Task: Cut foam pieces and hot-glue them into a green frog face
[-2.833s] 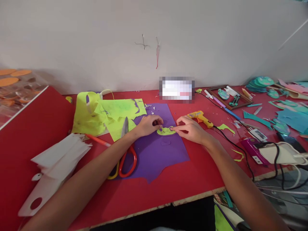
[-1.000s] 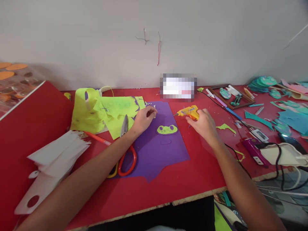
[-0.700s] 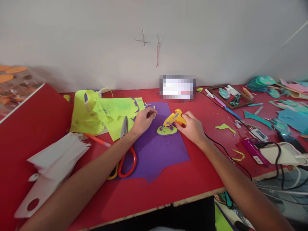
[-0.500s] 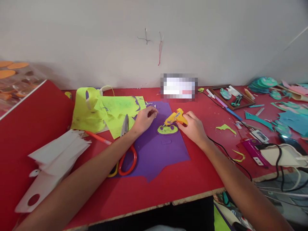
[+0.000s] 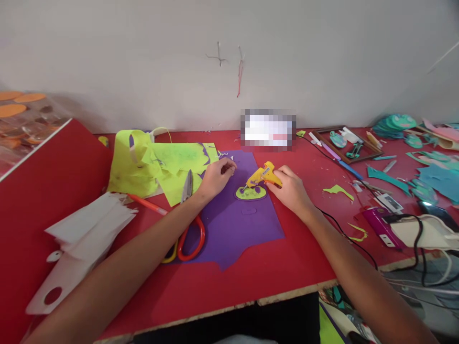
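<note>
My right hand (image 5: 292,190) grips a small yellow glue gun (image 5: 263,175), its nozzle tipped down onto the left part of a lime green frog-face cutout (image 5: 251,192). The cutout lies on a purple foam sheet (image 5: 233,224) on the red table (image 5: 272,267). My left hand (image 5: 215,177) rests on the sheet's upper left edge with fingertips pinched together; what they hold is too small to make out. The gun's black cord (image 5: 340,229) trails off to the right.
Red and yellow handled scissors (image 5: 188,224) lie left of the sheet, beside lime green scraps (image 5: 161,165) and an orange pen (image 5: 147,204). White cut paper (image 5: 82,234) sits at front left. Teal cutouts (image 5: 430,177), a wooden tray (image 5: 344,143), and cables crowd the right side.
My right hand left the frog cutout, picked up the glue gun from the right, and brought its nozzle down onto the cutout. My left hand drew back to the sheet's upper left.
</note>
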Action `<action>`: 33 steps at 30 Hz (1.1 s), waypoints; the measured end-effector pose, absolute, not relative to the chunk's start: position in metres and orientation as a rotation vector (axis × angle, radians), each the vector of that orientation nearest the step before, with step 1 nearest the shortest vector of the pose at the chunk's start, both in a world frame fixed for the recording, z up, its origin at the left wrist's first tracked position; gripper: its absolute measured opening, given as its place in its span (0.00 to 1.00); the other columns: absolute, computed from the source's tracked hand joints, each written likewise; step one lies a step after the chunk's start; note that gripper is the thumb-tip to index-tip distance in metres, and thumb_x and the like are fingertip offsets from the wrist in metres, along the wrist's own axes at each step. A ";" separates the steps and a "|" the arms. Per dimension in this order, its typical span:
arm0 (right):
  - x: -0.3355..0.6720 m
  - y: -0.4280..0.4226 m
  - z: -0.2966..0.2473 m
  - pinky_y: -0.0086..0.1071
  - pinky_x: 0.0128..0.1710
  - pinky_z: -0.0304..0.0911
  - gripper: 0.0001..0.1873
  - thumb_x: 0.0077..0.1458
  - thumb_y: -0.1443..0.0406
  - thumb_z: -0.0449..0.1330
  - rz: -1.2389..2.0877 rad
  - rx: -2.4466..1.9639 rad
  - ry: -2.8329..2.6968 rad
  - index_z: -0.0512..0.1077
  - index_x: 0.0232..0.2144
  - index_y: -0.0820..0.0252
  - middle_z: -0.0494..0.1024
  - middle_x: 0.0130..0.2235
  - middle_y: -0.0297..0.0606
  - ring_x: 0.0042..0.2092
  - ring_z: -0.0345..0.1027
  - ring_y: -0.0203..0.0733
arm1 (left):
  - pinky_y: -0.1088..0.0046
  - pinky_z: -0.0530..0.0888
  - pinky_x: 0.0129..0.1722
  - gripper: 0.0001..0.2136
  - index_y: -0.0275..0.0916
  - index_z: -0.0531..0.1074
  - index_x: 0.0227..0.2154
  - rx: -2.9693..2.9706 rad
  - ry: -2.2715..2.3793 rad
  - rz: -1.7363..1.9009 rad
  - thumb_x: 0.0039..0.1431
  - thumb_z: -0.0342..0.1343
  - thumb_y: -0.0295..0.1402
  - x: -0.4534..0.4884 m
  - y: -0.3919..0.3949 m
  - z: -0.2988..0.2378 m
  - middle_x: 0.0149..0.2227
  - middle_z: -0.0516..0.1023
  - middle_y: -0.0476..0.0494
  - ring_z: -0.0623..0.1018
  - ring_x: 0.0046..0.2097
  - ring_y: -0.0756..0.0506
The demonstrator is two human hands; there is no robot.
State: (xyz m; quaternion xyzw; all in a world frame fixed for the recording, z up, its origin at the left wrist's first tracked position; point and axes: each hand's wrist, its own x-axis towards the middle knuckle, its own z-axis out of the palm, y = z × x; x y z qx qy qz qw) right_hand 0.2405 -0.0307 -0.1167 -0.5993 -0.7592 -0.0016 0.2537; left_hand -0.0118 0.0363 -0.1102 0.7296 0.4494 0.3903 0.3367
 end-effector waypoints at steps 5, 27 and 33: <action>0.241 -0.030 -0.117 0.35 0.33 0.60 0.08 0.61 0.60 0.59 0.013 -1.622 -2.063 0.72 0.35 0.58 0.71 0.40 0.42 0.37 0.69 0.45 | 0.72 0.69 0.35 0.05 0.38 0.74 0.33 1.881 1.165 1.031 0.58 0.53 0.26 -0.012 0.037 -0.112 0.29 0.76 0.48 0.75 0.33 0.48; 0.235 -0.034 -0.115 0.35 0.28 0.59 0.22 0.60 0.47 0.57 -0.050 -1.726 -1.991 0.69 0.42 0.59 0.71 0.44 0.46 0.38 0.70 0.48 | 0.63 0.70 0.45 0.08 0.40 0.78 0.40 2.268 1.534 0.765 0.60 0.57 0.26 -0.017 0.033 -0.116 0.40 0.78 0.42 0.76 0.43 0.41; 0.236 -0.034 -0.115 0.35 0.28 0.60 0.20 0.60 0.49 0.58 -0.062 -1.713 -1.987 0.69 0.42 0.59 0.71 0.44 0.45 0.38 0.70 0.48 | 0.64 0.69 0.44 0.05 0.40 0.77 0.37 2.283 1.509 0.753 0.60 0.58 0.27 -0.016 0.033 -0.114 0.39 0.78 0.43 0.76 0.43 0.42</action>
